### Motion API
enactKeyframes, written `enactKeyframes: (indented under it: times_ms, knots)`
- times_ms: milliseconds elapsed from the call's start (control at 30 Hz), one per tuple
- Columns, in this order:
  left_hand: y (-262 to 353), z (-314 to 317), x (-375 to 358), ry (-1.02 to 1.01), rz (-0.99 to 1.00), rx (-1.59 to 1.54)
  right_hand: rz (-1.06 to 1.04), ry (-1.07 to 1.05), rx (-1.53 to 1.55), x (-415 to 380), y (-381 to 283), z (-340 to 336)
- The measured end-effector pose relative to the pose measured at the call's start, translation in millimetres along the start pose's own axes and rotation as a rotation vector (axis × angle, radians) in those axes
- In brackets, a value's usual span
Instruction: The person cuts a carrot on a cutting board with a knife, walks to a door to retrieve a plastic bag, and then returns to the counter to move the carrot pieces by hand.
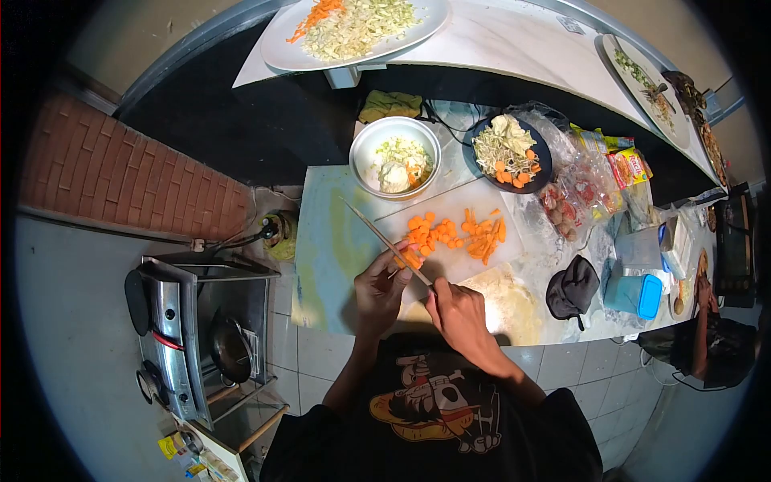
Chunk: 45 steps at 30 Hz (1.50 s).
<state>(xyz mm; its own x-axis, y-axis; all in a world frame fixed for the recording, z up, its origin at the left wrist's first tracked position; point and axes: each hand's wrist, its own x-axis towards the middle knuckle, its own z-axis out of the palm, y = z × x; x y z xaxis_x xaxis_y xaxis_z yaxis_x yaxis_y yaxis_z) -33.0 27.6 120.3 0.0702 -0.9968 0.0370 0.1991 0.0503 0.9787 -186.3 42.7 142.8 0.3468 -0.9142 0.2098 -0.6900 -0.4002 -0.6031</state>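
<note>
My right hand (459,315) is closed around the handle end of a long, thin knife (368,225), whose blade points up and to the left. My left hand (381,291) pinches a piece of carrot (409,258) beside the blade, its fingertips close to the knife. Just beyond both hands, carrot slices (434,231) and a pile of carrot sticks (485,236) lie on a whitish cutting board (474,202). The lower part of the board is partly hidden by my hands.
Behind the board stand a metal bowl (359,170) of chopped vegetables and a dark plate (543,146) with sprouts and carrot slices. Plastic bags (580,189), a black cap (573,287) and a blue-lidded container (634,296) are to the right. A stove (167,309) stands left; another person (715,345) is far right.
</note>
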Motion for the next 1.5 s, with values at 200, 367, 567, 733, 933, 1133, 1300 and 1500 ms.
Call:
enactKeyframes:
  times_ms: [200, 367, 567, 733, 933, 1133, 1300, 1500]
  knots:
    - [2.5, 0.3, -0.1, -0.005, -0.012, -0.02, 0.008, -0.003, -0.01, -0.2, 0.0, 0.7]
    - [6.1, 1.6, -1.4, 0.002, -0.02, 0.003, -0.005, 0.003, -0.015, -1.0, 1.5, 2.5]
    - [-0.7, -3.4, -1.5, 0.002, -0.043, 0.001, 0.005, -0.027, -0.019, 0.5, 1.3, 4.4]
    - [-36.8, -23.8, 6.5, 0.033, -0.017, 0.462, 0.119, -0.092, 0.001, -2.8, 17.0, 37.1]
    - [-74.8, -39.8, 20.0, 0.157, 0.104, 0.854, 0.263, -0.167, -0.007, -15.3, 34.1, 68.1]
    - [-86.0, -43.3, 32.6, 0.16, 0.067, 0.83, 0.261, -0.226, -0.017, -23.8, 44.6, 79.6]
    - [-100.8, -43.6, 31.2, 0.194, 0.114, 0.747, 0.248, -0.2, 0.004, -25.1, 51.3, 82.9]
    - [-97.8, -41.0, 33.3, 0.167, 0.242, 0.717, 0.242, -0.188, -0.003, -24.5, 54.4, 83.2]
